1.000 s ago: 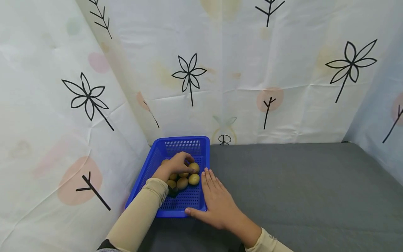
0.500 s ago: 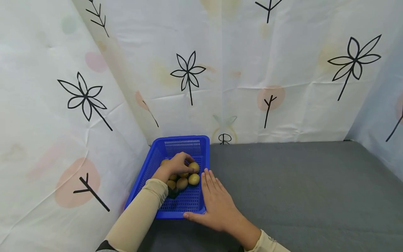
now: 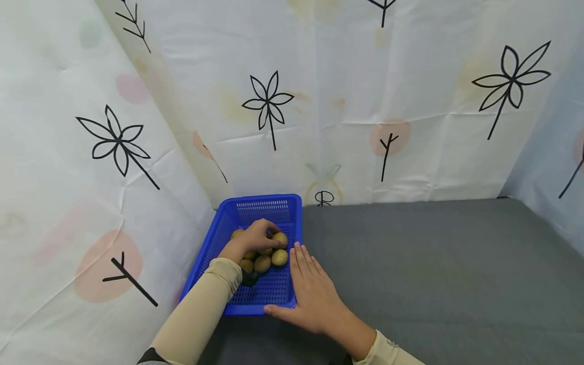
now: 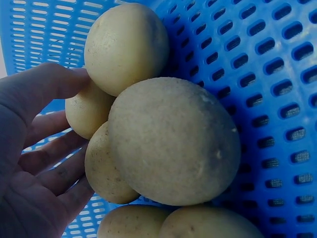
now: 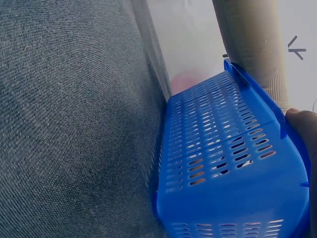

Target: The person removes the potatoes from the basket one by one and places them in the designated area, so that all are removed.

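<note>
The left hand reaches down into the basket, its thumb and fingers curled about a potato, grasping it. That potato sits inside the blue basket, toward its right side, among the others of its kind. Close up, from the left wrist, the thumb tip touches a potato while the fingers spread behind it, and a larger potato bulks in front, partly covering its neighbours. A paler potato lies just nearer the person, with a browner one to its left. Beside them, near the forearm, there's something dark green that I can't make out.

The right hand is released, fingers laid straight along the basket's right side, thumb stretched out to the near rim. Both arms wear cream sleeves. The basket stands in the far left part of a table covered in grey cloth, close to a white hanging printed with black line-drawn flowers and soft pink and yellow blotches.
</note>
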Available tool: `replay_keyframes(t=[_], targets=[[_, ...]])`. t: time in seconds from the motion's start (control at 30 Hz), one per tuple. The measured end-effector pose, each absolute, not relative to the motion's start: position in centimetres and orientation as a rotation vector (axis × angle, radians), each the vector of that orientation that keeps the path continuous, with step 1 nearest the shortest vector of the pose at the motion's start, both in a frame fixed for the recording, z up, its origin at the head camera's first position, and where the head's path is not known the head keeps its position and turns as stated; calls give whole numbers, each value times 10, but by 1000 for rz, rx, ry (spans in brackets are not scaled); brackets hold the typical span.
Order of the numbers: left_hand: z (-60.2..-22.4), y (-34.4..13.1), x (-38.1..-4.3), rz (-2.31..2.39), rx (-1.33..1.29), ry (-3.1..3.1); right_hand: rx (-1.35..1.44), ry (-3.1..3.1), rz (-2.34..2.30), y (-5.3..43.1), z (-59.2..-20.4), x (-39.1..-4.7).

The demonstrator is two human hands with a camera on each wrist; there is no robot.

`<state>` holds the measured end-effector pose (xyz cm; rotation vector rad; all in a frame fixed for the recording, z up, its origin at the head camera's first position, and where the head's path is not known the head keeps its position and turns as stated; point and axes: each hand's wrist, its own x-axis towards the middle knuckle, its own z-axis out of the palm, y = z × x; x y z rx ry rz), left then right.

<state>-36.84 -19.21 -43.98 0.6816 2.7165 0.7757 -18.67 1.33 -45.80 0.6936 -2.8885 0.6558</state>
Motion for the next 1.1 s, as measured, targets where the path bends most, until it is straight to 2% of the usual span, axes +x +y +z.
replay_keyframes(t=[0.43, 1.1], targets=[[-442, -193, -367, 793, 595, 2725, 695, -2883, 678, 13, -457, -186], [-446, -192, -371, 804, 658, 2735, 679, -2893, 684, 12, -457, -186]])
